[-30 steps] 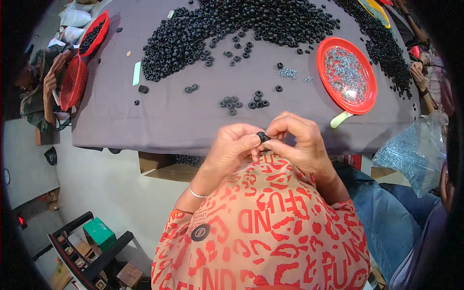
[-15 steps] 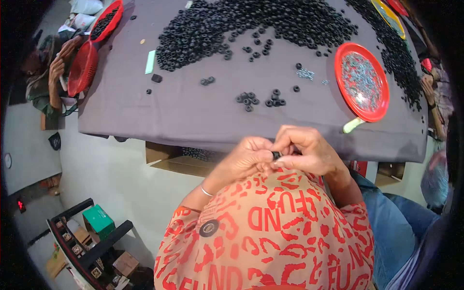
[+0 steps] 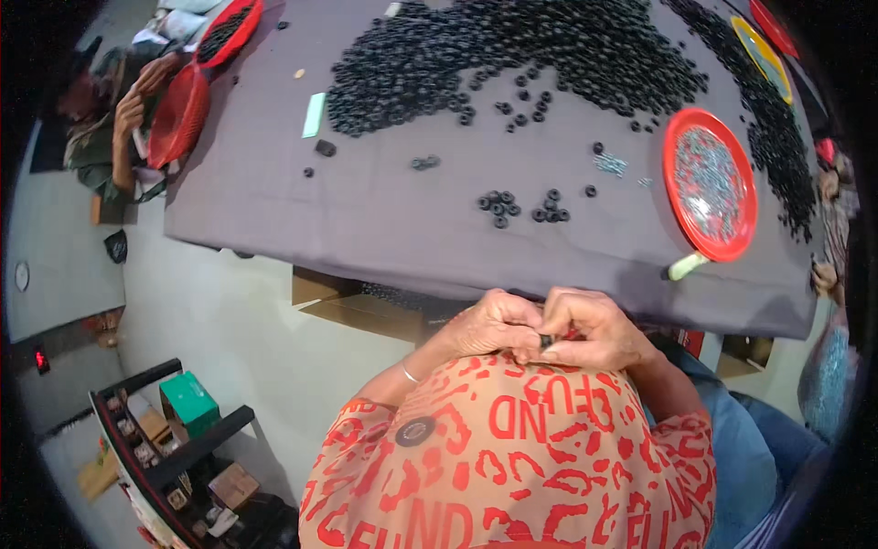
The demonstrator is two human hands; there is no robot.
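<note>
Close against my chest, just below the table's front edge, both hands meet around a small black ring-shaped piece (image 3: 546, 341), partly covered by my fingers. My left hand (image 3: 494, 327) pinches it from the left, fingertips pressed together. From the other side, the thumb and curled fingers of my right hand (image 3: 599, 334) close on it. Small groups of similar black rings (image 3: 498, 203) lie on the grey cloth ahead of my hands. A few tiny silvery pieces (image 3: 609, 164) are scattered beyond them, left of a red plate (image 3: 672, 183) filled with more.
A large heap of black rings (image 3: 567, 55) covers the far table. A pale green strip (image 3: 314, 115) lies left of it. A light-handled tool (image 3: 688, 265) sits below the plate. Co-workers' hands (image 3: 128, 119) show at left, beside red baskets (image 3: 179, 114), and at right.
The view has shifted, so the table and my hands appear lower and farther right. Both hands still pinch the black ring; their grip looks much the same.
</note>
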